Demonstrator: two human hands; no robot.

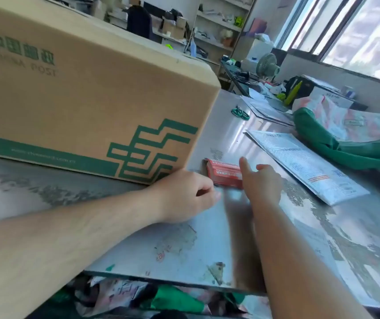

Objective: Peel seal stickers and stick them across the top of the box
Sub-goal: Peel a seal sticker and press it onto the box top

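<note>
One sticker stack (224, 174) between hands; left hand (184, 194) curled, right hand (263, 185) part-open, grips unclear.

Large tan cardboard box (87, 97) with green postal print, upright on table, red seal stickers (224, 174) stacked beside its corner

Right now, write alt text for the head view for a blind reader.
Two hands meet at a red stack of seal stickers on a worn metal table: left hand curled beside it, right hand over its end. A China Post cardboard box stands at left.
</note>
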